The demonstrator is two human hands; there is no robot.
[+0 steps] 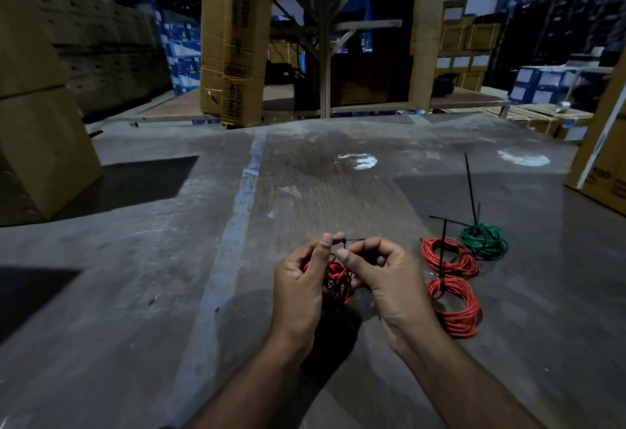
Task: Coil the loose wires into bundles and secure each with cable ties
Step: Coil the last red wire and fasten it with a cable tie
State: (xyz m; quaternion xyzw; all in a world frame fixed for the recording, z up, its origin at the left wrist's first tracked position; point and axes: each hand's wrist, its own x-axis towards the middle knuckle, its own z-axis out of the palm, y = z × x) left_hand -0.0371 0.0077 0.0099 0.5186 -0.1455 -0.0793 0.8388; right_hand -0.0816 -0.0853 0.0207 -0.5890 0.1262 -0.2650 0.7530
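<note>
A small red wire coil (336, 280) hangs between my hands above the concrete floor. My left hand (299, 284) holds the coil and pinches one end of a black cable tie (346, 241) at its top. My right hand (386, 277) pinches the tie from the other side, thumb close to the left thumb. To the right on the floor lie two red coils (450, 259) (457, 308) and a green coil (485, 241), each wrapped by a black tie with a long tail sticking out.
The grey concrete floor (169, 259) spreads wide, with a faded blue line (237, 225) running through it. Large cardboard boxes (37, 123) stand at the left and one at the far right (606, 164). Shelving with cartons (325, 55) rises behind.
</note>
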